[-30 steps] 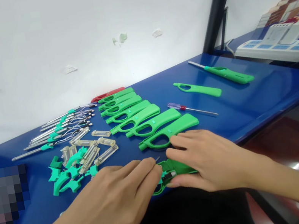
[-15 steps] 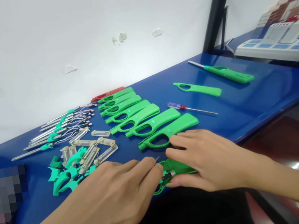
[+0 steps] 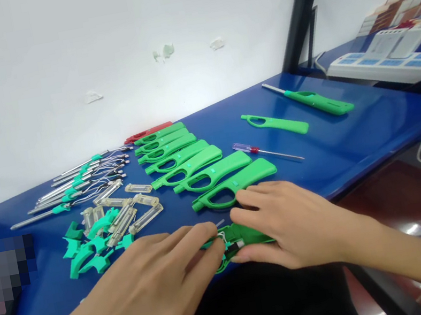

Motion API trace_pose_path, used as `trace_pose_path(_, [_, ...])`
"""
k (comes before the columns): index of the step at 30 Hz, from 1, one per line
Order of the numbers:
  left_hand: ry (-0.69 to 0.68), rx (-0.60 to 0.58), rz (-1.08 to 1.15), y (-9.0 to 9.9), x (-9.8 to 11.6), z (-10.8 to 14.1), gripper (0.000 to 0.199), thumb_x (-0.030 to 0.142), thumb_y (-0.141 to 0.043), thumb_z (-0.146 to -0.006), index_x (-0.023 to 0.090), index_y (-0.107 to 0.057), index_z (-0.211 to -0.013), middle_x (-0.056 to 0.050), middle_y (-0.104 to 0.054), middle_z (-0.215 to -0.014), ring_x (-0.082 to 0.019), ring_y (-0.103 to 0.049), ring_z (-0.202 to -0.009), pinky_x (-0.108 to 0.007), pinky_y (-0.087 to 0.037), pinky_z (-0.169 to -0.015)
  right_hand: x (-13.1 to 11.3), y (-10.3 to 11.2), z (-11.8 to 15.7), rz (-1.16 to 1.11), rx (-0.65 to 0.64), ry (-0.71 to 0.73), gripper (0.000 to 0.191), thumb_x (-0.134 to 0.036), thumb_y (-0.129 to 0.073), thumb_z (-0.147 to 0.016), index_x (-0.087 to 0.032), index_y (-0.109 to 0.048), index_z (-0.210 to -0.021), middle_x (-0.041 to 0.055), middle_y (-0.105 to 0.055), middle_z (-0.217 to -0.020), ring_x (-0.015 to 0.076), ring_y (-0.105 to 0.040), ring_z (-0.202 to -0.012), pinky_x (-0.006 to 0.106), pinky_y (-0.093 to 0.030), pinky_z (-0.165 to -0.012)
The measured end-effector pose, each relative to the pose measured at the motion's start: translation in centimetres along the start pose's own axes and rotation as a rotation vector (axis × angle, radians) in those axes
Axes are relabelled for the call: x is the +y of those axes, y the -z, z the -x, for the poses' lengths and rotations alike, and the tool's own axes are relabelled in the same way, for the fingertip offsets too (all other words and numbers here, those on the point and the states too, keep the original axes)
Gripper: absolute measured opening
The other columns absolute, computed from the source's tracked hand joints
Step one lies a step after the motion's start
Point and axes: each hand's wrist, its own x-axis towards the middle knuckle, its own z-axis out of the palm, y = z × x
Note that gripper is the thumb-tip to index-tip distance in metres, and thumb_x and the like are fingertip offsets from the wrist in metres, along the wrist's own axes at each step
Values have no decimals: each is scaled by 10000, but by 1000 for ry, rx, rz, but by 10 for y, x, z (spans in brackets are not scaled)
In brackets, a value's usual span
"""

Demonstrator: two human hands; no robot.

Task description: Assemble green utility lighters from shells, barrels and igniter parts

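Observation:
An open green lighter shell (image 3: 248, 233) with white wires and a black part inside lies at the table's front edge. My right hand (image 3: 295, 224) grips its handle end between thumb and fingers. My left hand (image 3: 175, 278) is closed at its other end, fingertips over the inner parts; what they pinch is hidden. Just behind lies a row of several green shells (image 3: 261, 169), with a red one (image 3: 152, 131) at the back. Left of them are clear tanks (image 3: 146, 219), teal triggers (image 3: 79, 259) and metal rods with wires (image 3: 37, 217).
A purple-handled screwdriver (image 3: 247, 147), a loose green shell half (image 3: 290, 125) and a lighter with a metal rod (image 3: 319, 103) lie on the blue table (image 3: 383, 121). A white power strip (image 3: 393, 64) stands at right, behind a black frame post (image 3: 299, 11).
The fingers of my left hand have shifted and lifted slightly, and more white wire shows inside the shell. My right hand keeps its hold. The view has moved a little.

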Motion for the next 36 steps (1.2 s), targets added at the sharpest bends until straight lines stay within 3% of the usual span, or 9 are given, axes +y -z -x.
trace_pose_path(3, [-6,75,8,-5,0,2,381,136,-307,-1124,182,-684,-1117,-56,-743,-1003,-164,-656,-686,-306,-450,-580,0,0,0,10,7,2,452,-648,-522,-1066,-224,-634,-961,12,-578,-864,216,-562,-738,352,-346,-674])
trace_pose_path(7, [-8,82,12,-9,1,6,287,143,-378,-1105,171,-638,-1222,-59,-744,-960,-190,-704,-824,-305,-516,-643,0,-1,0,14,7,2,451,-648,-521,-1068,-224,-631,-961,11,-579,-863,216,-567,-739,352,-344,-674])
trace_pose_path(13, [-4,111,6,-11,1,13,278,144,-442,-1066,161,-634,-1266,-71,-766,-997,-221,-726,-908,-324,-550,-669,0,-1,0,13,3,0,468,-650,-516,-1070,-214,-647,-962,21,-597,-870,213,-575,-752,346,-345,-679])
trace_pose_path(23, [43,132,-34,-18,5,21,351,32,-442,-1034,165,-652,-1282,-60,-791,-1109,-222,-692,-1119,-305,-553,-853,1,-1,0,15,11,-1,432,-637,-526,-1070,-227,-621,-970,9,-575,-873,217,-564,-748,353,-341,-681])
trace_pose_path(31, [4,99,-44,-16,5,21,307,116,-458,-1068,139,-658,-1298,-73,-784,-1127,-249,-680,-1148,-329,-573,-840,0,-2,1,22,18,2,426,-635,-516,-1076,-231,-606,-974,5,-570,-877,221,-567,-758,354,-335,-679])
trace_pose_path(36, [-6,143,-25,-22,7,22,311,132,-532,-1037,172,-700,-1296,-91,-767,-1164,-268,-673,-1193,-323,-600,-889,0,-2,0,21,31,23,441,-632,-493,-1088,-225,-605,-961,-4,-571,-853,212,-554,-737,353,-330,-678])
